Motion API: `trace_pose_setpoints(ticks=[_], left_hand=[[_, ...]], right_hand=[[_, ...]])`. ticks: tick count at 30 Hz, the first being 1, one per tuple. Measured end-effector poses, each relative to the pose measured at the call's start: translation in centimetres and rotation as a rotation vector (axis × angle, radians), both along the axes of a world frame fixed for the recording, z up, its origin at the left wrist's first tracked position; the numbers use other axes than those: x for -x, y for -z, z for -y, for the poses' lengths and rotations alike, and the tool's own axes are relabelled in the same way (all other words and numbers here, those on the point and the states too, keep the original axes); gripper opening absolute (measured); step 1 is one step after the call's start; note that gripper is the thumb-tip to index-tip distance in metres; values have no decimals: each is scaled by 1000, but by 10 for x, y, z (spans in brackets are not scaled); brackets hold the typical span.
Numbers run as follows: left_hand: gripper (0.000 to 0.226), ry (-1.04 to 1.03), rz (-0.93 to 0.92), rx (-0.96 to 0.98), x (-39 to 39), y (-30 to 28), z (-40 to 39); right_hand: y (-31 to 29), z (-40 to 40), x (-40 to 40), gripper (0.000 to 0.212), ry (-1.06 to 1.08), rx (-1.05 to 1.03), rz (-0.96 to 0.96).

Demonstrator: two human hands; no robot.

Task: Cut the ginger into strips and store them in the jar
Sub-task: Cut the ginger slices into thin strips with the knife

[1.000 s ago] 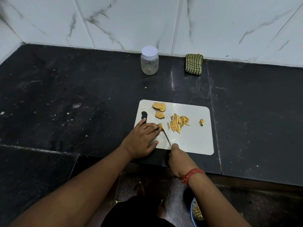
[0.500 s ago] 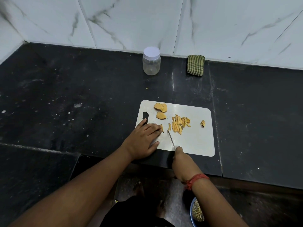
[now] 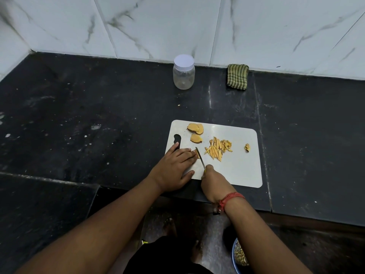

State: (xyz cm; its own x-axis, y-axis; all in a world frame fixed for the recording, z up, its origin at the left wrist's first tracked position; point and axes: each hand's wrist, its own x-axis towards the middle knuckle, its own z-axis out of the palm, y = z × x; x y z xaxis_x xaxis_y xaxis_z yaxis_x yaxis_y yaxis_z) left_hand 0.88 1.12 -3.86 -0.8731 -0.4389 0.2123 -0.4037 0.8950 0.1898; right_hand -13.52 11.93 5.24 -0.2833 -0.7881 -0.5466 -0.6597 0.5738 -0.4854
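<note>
A white cutting board (image 3: 241, 171) lies near the front edge of the black counter. My left hand (image 3: 173, 167) lies flat on its left part, fingertips pressing down a small ginger piece (image 3: 197, 154). My right hand (image 3: 214, 181) grips a small knife (image 3: 200, 157), its blade right beside those fingertips. A heap of ginger strips (image 3: 218, 148) lies mid-board. Three ginger slices (image 3: 196, 131) sit at the board's far left, and a small scrap (image 3: 247, 147) at the right. The clear jar (image 3: 183, 72) with a white lid stands closed near the wall.
A folded green striped cloth (image 3: 237, 76) leans against the marble wall to the right of the jar. Below the counter edge, a blue bowl (image 3: 238, 258) with peelings sits on the floor by my feet. The black counter (image 3: 88, 119) stretches left and right.
The knife blade has moved left, from near the strip heap back to my left fingertips. My left hand has hardly moved.
</note>
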Motion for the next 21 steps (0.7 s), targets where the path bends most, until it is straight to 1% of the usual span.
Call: trace_pose_setpoints(ticks=[2, 5, 7, 12, 17, 21], left_hand=[[55, -1, 8, -1, 0, 0, 1], [55, -10, 15, -2, 0, 0, 1], [56, -16, 21, 15, 1, 0, 0], [56, -18, 24, 30, 1, -1, -1], [56, -16, 31, 14, 1, -1, -1], [56, -29, 24, 14, 2, -1, 0]], right_hand=[[0, 4, -2, 21, -10, -33, -20], [0, 10, -6, 34, 0, -95, -37], [1, 8, -8, 36, -1, -112, -32], [-2, -6, -8, 22, -10, -99, -4], [-2, 0, -7, 30, -14, -102, -33], [4, -24, -8, 11, -41, -92, -3]])
